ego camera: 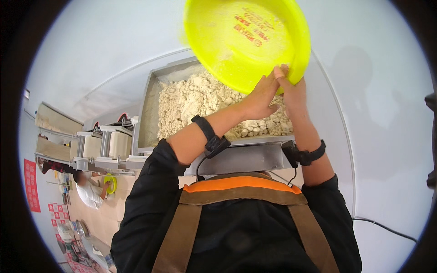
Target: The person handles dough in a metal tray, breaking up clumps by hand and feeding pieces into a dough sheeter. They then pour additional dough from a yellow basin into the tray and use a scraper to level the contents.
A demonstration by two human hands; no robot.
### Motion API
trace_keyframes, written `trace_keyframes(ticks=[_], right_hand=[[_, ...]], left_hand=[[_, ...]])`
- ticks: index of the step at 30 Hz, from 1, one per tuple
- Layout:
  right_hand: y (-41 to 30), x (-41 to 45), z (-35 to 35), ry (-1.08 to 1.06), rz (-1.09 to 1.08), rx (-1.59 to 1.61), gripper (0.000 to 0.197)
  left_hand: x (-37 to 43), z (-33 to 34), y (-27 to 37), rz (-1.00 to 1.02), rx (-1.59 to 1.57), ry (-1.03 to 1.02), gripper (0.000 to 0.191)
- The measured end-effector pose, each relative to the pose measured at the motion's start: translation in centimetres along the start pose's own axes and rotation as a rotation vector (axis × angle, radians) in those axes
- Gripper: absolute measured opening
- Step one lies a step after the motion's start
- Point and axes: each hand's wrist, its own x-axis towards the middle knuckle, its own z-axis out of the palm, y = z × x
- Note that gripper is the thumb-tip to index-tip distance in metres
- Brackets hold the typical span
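Observation:
A bright yellow-green plastic basin (239, 65) is tilted above a metal trough (145, 116). Red writing and whitish powder mark the basin face I see. My right hand (294, 94) holds its near right edge, thumb on the visible side. Crossing over from the left, my left hand (262, 97) lays its fingers on the basin beside that thumb. The left thumb points out below the edge, so whether this hand grips is unclear. Pale crumbly dough (198, 99) fills much of the trough beneath, with rounder lumps towards the near right.
Roller machinery (117, 145) adjoins the trough on the left. Farther left, a person in white (89, 194) bends beside another yellow-green basin (111, 183). A pale wall (382, 119) stands close on my right, with a black cable (385, 227) along it. Straps with wired black devices circle both my wrists.

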Motion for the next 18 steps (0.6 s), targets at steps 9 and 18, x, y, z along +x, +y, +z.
trace_keyframes(ticks=[9,18], right_hand=[[-5.7,0.3,-2.1,-0.084,0.026,-0.269,0.046],[-2.0,-0.7,-0.1,-0.181,0.163,0.094,0.033]], left_hand=[[-2.5,-10.1,-7.1,-0.020,1.004,-0.056,0.069],[-1.6,-5.0,-4.2,0.115,0.481,0.029,0.070]])
